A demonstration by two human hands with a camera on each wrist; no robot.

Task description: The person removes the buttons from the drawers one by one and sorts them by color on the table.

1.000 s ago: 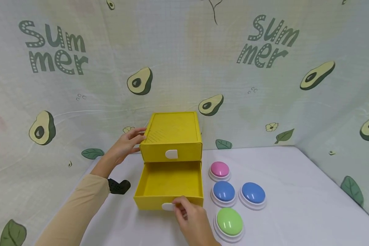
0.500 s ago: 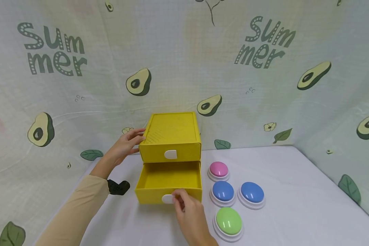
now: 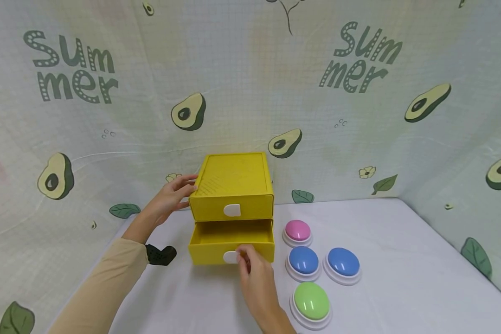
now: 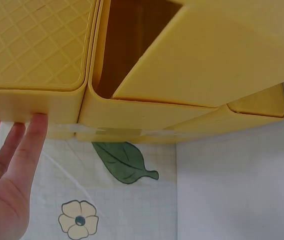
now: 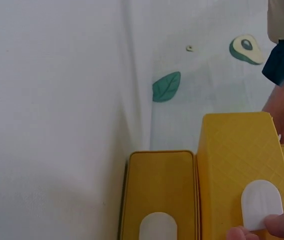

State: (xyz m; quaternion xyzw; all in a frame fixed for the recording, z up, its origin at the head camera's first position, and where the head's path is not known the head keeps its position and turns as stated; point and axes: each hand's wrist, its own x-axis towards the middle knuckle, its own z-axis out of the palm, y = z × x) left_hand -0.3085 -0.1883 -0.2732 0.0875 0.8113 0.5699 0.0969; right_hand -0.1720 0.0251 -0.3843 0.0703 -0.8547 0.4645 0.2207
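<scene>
A yellow drawer unit (image 3: 238,174) stands before me, its middle drawer (image 3: 208,255) partly pulled out and bare where its inside shows. Thumb and fingers of my right hand (image 3: 258,283) pinch that drawer's white tab (image 5: 256,202). My left hand (image 3: 171,197) rests against the unit's upper left side, its fingertips touching the wall near the top drawer. In the left wrist view those fingers (image 4: 24,152) lie fairly straight. The top drawer front (image 3: 208,207), with its own white tab, is closed. The bottom drawer (image 5: 159,182) also sits closed in the right wrist view.
Right of the unit are several round push buttons on white bases: a pink one (image 3: 298,230), two blue ones, the left (image 3: 303,260) and the right (image 3: 343,261), and a green one (image 3: 311,300). A patterned cloth (image 3: 234,55) hangs behind the white table (image 3: 401,260).
The middle drawer has slid inward, away from me, with my right hand moving along on its tab. My left hand keeps its place on the unit's side.
</scene>
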